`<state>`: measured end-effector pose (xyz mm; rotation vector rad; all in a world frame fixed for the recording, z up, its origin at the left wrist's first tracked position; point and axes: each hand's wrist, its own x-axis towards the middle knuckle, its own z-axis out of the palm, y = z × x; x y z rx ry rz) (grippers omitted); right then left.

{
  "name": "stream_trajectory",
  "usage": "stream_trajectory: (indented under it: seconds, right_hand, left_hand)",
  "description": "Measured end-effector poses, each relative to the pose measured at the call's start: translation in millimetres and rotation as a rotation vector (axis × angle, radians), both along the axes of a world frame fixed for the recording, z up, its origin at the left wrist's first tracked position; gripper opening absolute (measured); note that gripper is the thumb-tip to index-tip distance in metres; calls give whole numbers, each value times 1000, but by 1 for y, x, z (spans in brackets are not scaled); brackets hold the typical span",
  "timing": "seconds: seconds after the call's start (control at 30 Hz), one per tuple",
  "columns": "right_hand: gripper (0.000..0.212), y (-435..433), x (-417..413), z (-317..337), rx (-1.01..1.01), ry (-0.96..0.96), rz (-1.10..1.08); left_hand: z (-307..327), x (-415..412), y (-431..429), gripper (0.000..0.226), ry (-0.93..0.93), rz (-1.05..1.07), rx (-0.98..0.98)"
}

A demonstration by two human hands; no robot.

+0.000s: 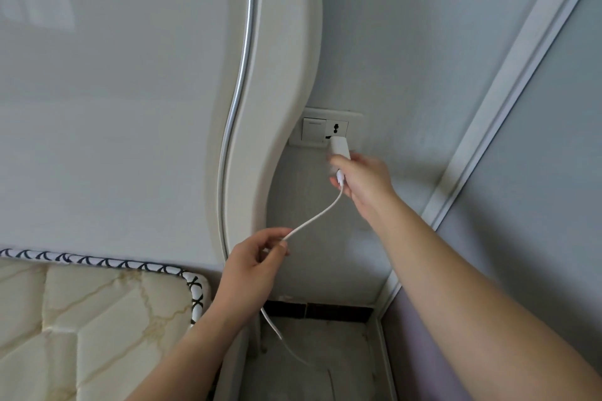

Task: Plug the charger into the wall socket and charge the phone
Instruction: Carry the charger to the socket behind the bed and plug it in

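Mattress: a cream quilted mattress [81, 319] with a black-and-white patterned edge band lies at the lower left, closest to the person, its corner just beside the left forearm
Floor gap: the bare grey floor strip [312, 361] runs between the bed and the side wall, and the slack of the cord drops down onto it
Left hand: the left hand [252, 267] is raised over the gap, thumb and fingertips pinching the thin white charging cable [317, 216], the other fingers curled loosely in
Cable: from that pinch it sweeps up in a shallow curve to the right hand, and below the left hand it hangs toward the floor
Right hand: the right hand [365, 181] reaches farther in, fingers closed round the white block-shaped charger plug [340, 147]
Charger: its front end sits at the lower edge of the outlet; whether the pins are fully in I cannot tell
Socket: the white wall socket plate [325, 128] with a switch on its left half is fixed to the pale grey wall [407, 58]
Headboard: the glossy white curved headboard [277, 75] overlaps the plate's left edge
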<state>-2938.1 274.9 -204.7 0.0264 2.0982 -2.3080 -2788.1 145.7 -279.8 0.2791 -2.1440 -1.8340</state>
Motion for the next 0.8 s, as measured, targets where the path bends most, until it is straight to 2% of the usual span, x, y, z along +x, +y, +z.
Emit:
stream_trajectory:
  seconds: [0.13,0.2,0.27,0.53,0.7,0.8]
  right_hand:
    - [15,-2,5,-3,157,122,-14]
    - [12,-4,6,-5,170,160,-13]
    - [4,-5,7,-5,161,159,-7]
    - [13,-11,6,5,130,110,-37]
    - [30,-10,1,6,194,140,-37]
    - [19,-7,2,4,184,131,-31]
  left_hand:
    - [-1,1,0,21,5,-23,-23]
    - [-4,2,-2,22,-3,-26,-33]
    - [-7,2,-5,22,-12,-19,-34]
    - [-4,-2,-12,21,-6,-13,39]
    - [-2,-4,-9,21,14,-36,75]
    - [1,-1,-7,22,23,-26,86]
